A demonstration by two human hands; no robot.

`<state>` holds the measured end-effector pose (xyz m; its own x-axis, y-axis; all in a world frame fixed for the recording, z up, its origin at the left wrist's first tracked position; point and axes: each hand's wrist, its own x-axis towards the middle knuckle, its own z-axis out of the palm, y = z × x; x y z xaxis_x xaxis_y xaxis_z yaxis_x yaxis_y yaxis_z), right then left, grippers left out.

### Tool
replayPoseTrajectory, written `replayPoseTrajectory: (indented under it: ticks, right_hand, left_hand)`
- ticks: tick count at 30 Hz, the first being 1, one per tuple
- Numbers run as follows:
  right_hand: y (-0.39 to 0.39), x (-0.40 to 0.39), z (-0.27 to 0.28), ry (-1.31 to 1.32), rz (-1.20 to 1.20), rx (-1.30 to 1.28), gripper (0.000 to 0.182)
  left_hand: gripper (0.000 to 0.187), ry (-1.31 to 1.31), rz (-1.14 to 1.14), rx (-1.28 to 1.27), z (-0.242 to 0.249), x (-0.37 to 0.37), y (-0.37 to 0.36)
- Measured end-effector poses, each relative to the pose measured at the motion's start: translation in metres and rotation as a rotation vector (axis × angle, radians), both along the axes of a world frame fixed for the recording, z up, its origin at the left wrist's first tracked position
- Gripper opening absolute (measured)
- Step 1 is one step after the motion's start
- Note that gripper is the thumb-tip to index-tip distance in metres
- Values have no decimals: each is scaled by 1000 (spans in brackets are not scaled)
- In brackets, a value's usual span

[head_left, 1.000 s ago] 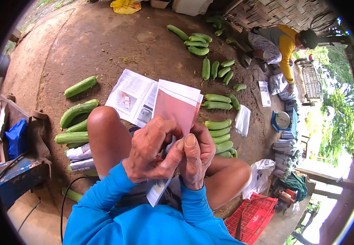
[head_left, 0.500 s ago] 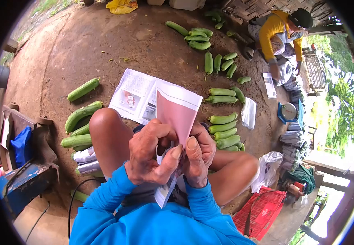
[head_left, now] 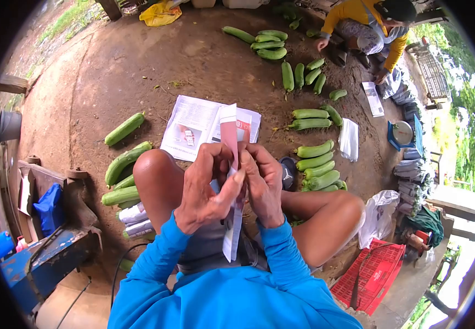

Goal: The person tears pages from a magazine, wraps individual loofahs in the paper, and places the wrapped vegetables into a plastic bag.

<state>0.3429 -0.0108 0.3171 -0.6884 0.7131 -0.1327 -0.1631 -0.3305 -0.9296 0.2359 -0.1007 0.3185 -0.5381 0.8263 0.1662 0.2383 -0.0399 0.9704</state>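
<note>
Between both hands a folded printed paper sheet (head_left: 230,130) stands nearly edge-on, its lower end hanging toward the lap. My left hand (head_left: 207,183) pinches it from the left, thumb and fingers pressed together. From the right, my right hand (head_left: 262,183) grips the same sheet with thumb and fingers closed. Beyond the hands an open printed booklet (head_left: 191,123) lies on the ground, partly hidden by the sheet. Long green gourds lie beside the knees, one of them (head_left: 125,129) at the left and several (head_left: 315,148) at the right.
A co-worker (head_left: 366,27) in a yellow top crouches at the upper right, near a paper sheet (head_left: 373,98). A weighing scale (head_left: 402,133), wrapped bundles (head_left: 413,183) and a red crate (head_left: 368,277) line the right side. A blue metal stand (head_left: 51,263) is at the lower left.
The sheet has been narrowed and turned from a broad pink face to nearly edge-on. The co-worker has stretched one hand leftward toward the gourds. The whole view has shifted slightly.
</note>
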Motion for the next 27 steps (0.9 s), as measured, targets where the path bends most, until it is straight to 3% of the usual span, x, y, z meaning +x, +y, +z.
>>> replayPoseTrajectory:
  ticks: [3, 9, 13, 15, 19, 21, 23, 25, 27]
  right_hand:
    - [4, -7, -14, 27, 19, -4, 23]
    - [2, -31, -24, 80, -41, 58, 20]
    - [10, -36, -25, 28, -45, 124, 17]
    - [23, -28, -23, 205, -23, -103, 16]
    - [66, 1, -37, 135, -235, -108, 19]
    - [80, 14, -40, 160, -369, -63, 19]
    - [96, 35, -50, 126, -374, -92, 20]
    - [106, 43, -59, 236, -401, -117, 21]
    - [115, 57, -67, 186, -323, -117, 22]
  left_hand:
    - [22, -81, 28, 33, -7, -8, 5]
    - [14, 23, 78, 36, -7, -24, 14]
    - [10, -105, 7, -82, -9, -50, 12]
    - [11, -254, 33, -20, -2, -65, 14]
    - [16, -443, 240, 106, -1, -116, 12]
    - [14, -532, 207, 127, -15, -150, 6]
    - [18, -732, 234, 146, -19, -168, 2]
    - [21, -741, 254, 91, -4, -168, 0]
    - [23, -754, 273, 34, -2, -173, -1]
